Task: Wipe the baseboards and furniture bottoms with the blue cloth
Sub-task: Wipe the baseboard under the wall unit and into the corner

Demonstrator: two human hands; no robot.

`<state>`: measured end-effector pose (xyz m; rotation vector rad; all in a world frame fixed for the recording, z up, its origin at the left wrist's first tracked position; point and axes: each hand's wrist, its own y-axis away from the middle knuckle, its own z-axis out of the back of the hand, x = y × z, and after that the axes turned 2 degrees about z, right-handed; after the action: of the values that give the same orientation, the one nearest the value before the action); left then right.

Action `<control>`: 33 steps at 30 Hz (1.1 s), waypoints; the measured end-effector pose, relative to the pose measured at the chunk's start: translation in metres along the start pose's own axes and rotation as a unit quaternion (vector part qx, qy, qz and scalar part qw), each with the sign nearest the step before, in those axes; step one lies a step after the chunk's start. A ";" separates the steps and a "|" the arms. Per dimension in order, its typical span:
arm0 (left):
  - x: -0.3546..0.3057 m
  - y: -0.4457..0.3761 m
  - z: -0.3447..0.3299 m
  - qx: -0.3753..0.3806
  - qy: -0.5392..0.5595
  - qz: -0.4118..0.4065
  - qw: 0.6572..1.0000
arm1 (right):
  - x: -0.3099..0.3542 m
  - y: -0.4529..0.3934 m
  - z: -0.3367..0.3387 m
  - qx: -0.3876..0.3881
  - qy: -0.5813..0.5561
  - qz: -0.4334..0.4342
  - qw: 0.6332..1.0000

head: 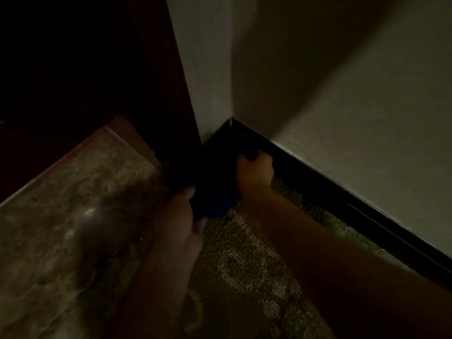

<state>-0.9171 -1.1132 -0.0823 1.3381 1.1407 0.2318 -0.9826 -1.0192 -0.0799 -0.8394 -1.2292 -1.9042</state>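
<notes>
The scene is dim. A dark baseboard [342, 192] runs along the foot of the pale wall from the room corner toward the lower right. My right hand [254, 170] is at the baseboard just right of the corner, fingers curled over dark cloth. The blue cloth [212, 204] stretches from that hand down to my left hand [181, 216], which grips its lower end. Most of the cloth is lost in shadow. A dark wooden furniture side [151, 106] stands left of the corner.
Speckled carpet [244, 253] covers the floor under my arms. A lighter patterned surface [61, 216] lies at the left, edged by a pale strip. The pale walls [342, 81] meet at the corner ahead.
</notes>
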 end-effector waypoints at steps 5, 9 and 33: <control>0.001 0.002 -0.017 0.015 0.020 0.015 1.000 | 0.016 -0.011 -0.019 -0.001 0.029 0.002 1.000; 0.012 0.008 -0.009 -0.037 0.006 0.004 0.999 | 0.006 -0.022 -0.014 0.097 0.037 0.001 0.995; -0.003 0.015 0.005 0.054 -0.010 -0.080 0.995 | 0.004 -0.001 0.012 0.175 -0.076 0.022 0.981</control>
<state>-0.9081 -1.1137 -0.0686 1.3322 1.2514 0.0414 -0.9843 -1.0087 -0.0733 -0.8231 -1.5673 -1.5468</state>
